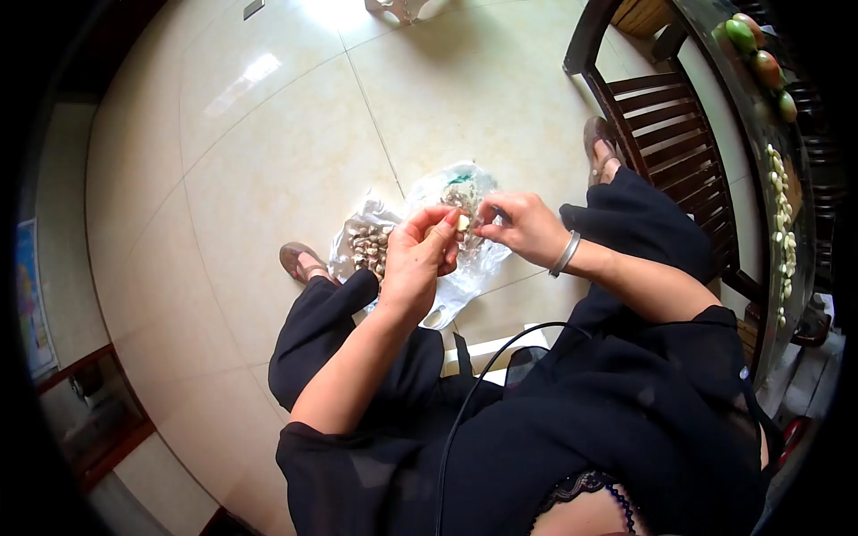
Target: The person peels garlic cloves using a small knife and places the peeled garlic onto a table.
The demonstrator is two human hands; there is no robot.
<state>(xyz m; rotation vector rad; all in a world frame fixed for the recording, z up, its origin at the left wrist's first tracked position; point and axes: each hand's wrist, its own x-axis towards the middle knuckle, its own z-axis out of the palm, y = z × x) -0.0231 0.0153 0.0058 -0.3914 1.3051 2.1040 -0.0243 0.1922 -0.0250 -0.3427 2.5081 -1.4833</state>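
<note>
I look down on a tiled floor (259, 179), a bench (706, 22) and dark chair (668, 116) at right. White plastic bags (487, 272) lie spread, bulbs (365, 243) heaped at left. Above them, my left hand (424, 255) grips a pale clove (463, 223) in its fingertips; my right hand (525, 230) is just beside it, its grip unclear to me.

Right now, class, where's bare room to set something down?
Broad bare floor lies beyond the bags and outside the left shoe; a smaller patch separates the bags from the right shoe. Crowded: beneath the left hand and right hand, where the bags lie, and along the table, with fruit and pale pieces.
</note>
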